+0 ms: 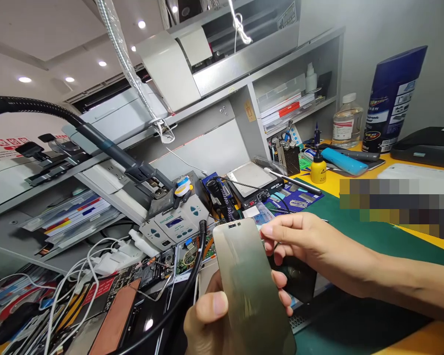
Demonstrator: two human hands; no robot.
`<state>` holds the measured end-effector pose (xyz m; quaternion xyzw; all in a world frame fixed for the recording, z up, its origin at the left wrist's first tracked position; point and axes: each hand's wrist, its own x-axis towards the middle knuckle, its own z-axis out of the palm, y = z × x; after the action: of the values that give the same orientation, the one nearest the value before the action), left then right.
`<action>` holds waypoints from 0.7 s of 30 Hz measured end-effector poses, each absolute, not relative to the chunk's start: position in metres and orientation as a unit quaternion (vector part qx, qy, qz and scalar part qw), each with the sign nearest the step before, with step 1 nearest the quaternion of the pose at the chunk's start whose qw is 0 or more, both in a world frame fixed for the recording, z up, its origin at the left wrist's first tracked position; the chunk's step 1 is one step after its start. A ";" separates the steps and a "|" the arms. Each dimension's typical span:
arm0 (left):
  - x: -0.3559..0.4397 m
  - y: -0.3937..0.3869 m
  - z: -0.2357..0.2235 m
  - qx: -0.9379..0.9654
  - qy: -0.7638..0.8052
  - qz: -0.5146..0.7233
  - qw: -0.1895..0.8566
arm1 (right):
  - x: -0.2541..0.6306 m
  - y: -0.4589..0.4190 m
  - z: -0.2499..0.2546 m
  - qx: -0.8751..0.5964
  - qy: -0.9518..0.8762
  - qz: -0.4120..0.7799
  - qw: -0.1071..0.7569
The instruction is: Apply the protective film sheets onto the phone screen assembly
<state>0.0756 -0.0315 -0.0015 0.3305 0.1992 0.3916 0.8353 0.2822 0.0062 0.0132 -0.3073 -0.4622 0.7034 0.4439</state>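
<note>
A phone [255, 286], its glossy dark front facing me and a small pill-shaped cutout near its top, is tilted upright at the lower middle. My left hand [207, 315] grips it, thumb on the left edge and fingertips showing round the right edge. Close to the phone's upper right edge is my right hand [299, 241], thumb and forefinger pinched together; anything between them is too small to make out. Below that hand shows a dark glossy panel [299, 278], partly covered by the fingers.
A soldering station [177, 222] and a hot plate [247, 180] stand behind. Cables and phone parts [114, 315] crowd the left. On the green mat's [358, 227] far side are a yellow bottle [318, 170], a clear bottle [346, 121] and a blue spray can [392, 103]. A black hose [192, 286] crosses nearby.
</note>
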 end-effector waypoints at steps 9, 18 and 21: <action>0.078 -0.030 -0.012 0.389 0.184 0.379 0.819 | 0.280 0.001 0.012 -0.249 -0.485 0.758 0.359; 0.078 -0.031 -0.002 0.329 0.189 0.371 0.847 | 0.282 0.004 0.015 -0.255 -0.502 0.725 0.397; 0.076 -0.030 -0.001 0.317 0.179 0.360 0.859 | 0.284 0.008 0.015 -0.295 -0.493 0.687 0.445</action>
<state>0.0764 -0.0297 -0.0010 0.3166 0.1790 0.3601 0.8591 0.2838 0.0076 0.0145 -0.2945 -0.4929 0.6873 0.4449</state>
